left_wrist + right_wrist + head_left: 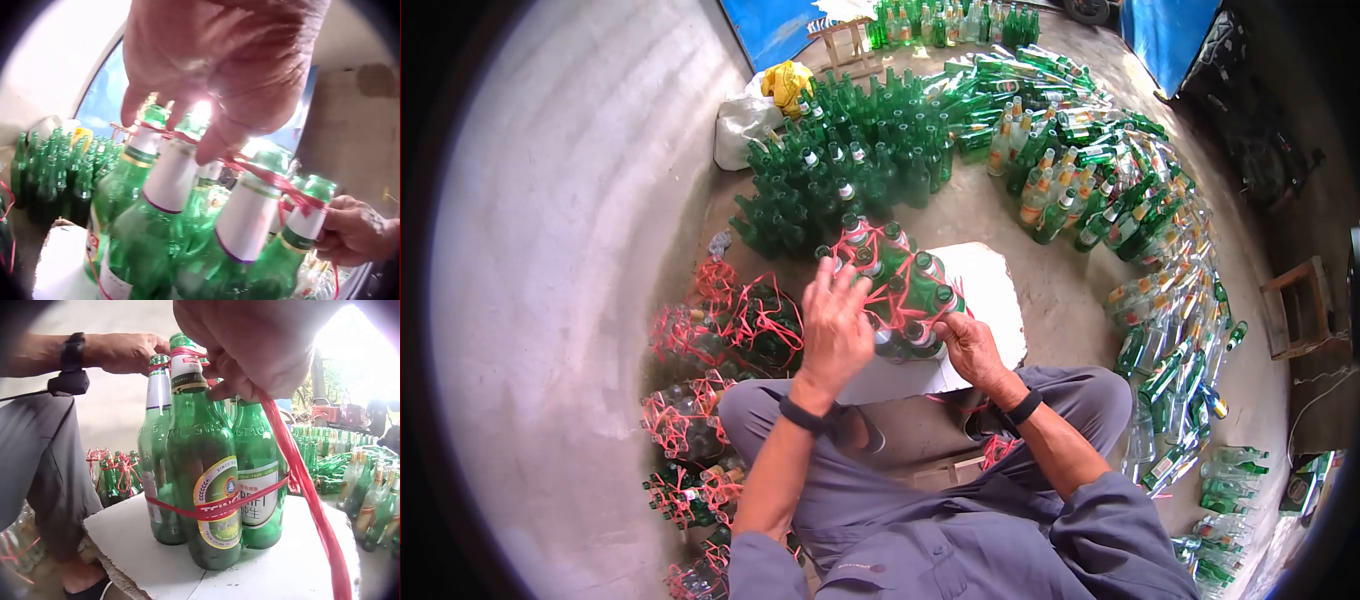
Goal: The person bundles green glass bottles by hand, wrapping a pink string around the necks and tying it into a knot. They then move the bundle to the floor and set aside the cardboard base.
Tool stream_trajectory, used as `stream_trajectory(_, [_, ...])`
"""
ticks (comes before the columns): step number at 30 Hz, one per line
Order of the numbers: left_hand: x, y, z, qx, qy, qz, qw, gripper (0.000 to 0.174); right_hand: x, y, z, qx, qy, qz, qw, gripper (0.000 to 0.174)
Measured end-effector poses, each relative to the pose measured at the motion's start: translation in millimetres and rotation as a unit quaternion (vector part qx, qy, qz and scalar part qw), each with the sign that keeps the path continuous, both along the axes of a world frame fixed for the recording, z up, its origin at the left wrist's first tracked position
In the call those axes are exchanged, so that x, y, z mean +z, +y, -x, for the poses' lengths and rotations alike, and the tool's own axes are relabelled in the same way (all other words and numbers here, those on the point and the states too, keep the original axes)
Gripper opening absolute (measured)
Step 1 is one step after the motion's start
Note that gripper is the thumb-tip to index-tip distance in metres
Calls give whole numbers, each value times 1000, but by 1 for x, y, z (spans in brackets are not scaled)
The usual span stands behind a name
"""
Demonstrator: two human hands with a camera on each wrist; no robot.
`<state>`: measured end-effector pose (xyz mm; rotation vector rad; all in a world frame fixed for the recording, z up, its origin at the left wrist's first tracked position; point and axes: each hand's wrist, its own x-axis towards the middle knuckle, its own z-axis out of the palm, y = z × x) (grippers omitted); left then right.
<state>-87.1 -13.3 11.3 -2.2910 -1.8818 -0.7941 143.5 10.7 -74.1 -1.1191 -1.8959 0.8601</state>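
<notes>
Several green glass bottles point(203, 456) stand upright in a bundle on a white board point(990, 285). Red plastic strap point(225, 509) runs round their bodies and criss-crosses their necks. My left hand point(837, 320) is over the left side of the bundle. Its fingers, blurred and mostly straight, reach down among the bottle necks point(178, 172), touching the strap there. At the near right bottle, my right hand point(972, 350) pinches the red strap close to the neck. A loose length of that strap hangs below this hand in the right wrist view.
Bottles tied with red strap point(690, 415) stand along the left wall. Loose green bottles point(840, 150) stand packed ahead, beside a white sack point(745, 130). A long curved heap of bottles point(1170, 270) lies on the right, near a wooden stool point(1300, 305).
</notes>
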Motion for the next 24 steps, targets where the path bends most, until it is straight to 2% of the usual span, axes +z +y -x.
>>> stream_trajectory(2, [9, -14, -18, -82, -11, -21, 996, 46, 0, 0, 1, 0, 18, -1, 1000, 13])
stream_trajectory(5, [-2, -21, -40, -127, -34, 29, 991, 39, -4, -1, 0, -9, 35, 8, 999, 9])
stream_trajectory(7, [-12, -17, -44, -128, -30, 20, 991, 38, -6, 1, -1, -17, 36, 18, 999, 9])
stream_trajectory(9, [-19, -15, -51, -118, -19, 10, 993, 38, -9, 1, 0, -48, 35, 67, 996, 18])
stream_trajectory(15, [-26, -14, -63, -79, -13, -7, 997, 40, -9, 0, 8, -108, 54, 74, 990, 25])
stream_trajectory(18, [-22, -8, -63, -98, -33, 20, 994, 36, -28, 8, 7, -95, 101, 108, 984, 28])
stream_trajectory(19, [-24, -4, -64, -103, -30, 15, 994, 35, -27, 9, 4, -99, 77, 152, 980, 18])
stream_trajectory(20, [-25, -1, -65, -103, -27, 10, 994, 35, -24, 11, 3, -98, 80, 147, 981, 18])
stream_trajectory(22, [-25, 2, -67, -102, -23, 23, 994, 35, -17, 13, 1, -86, 156, 204, 963, 21])
stream_trajectory(24, [-25, -1, -67, -105, -27, 27, 994, 34, -23, 17, -1, -82, 128, 213, 965, 22])
